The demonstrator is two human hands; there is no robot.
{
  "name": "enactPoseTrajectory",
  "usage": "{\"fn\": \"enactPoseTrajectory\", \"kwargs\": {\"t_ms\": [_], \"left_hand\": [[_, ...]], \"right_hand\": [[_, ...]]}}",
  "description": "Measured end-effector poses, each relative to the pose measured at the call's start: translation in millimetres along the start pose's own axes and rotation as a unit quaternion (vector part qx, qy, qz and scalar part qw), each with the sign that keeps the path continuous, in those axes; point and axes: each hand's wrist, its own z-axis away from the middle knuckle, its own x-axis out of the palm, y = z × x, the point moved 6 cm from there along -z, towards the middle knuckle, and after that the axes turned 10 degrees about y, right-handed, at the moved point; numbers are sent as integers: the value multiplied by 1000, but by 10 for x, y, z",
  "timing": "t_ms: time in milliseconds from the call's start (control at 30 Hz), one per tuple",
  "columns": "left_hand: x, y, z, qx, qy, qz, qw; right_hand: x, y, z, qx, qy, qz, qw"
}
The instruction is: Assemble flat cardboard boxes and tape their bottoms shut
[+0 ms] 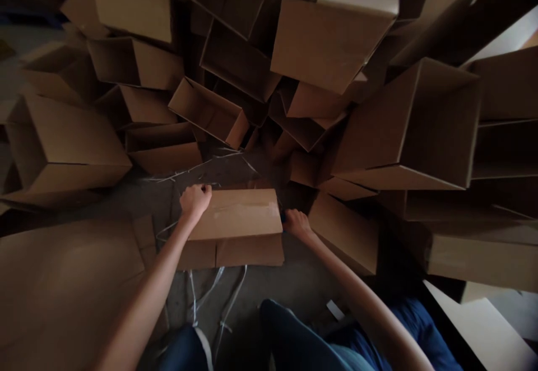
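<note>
Resting on the floor (290, 290), the folded cardboard (241, 213) looks light, stiff, best held at its ends; the left hand (194, 200) curls at its corner, grip unclear; the right hand (298, 222) clasps a dark object (283, 218).

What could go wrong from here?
1. The white strings lie loose between the cardboard and the legs, so they might snag a foot.
2. The right hand grips a dark blue item close to the cardboard's right edge. It's too small to identify; if it has an edge, a slip might damage the cardboard.
3. The tilted carton high in the jumbled pile could slide down if bumped.
</note>
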Motion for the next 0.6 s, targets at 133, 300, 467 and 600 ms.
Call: {"fn": "enactPoseTrajectory", "kwargs": {"t_ms": [133,300,467,600], "left_hand": [[10,1,-45,-8,-8,-3,1000],[-7,-1,-87,-9,-17,6,1000],[20,-33,-95,-8,-20,18,1000],[39,-52,-99,-12,-17,21,1000]], "right_hand": [[76,100,-35,23,-1,-33,999],[-191,453,169,52,43,-79,995],[-568,1091,721,96,279,-73,953],[-250,1534,1053,137,327,7,935]]}}
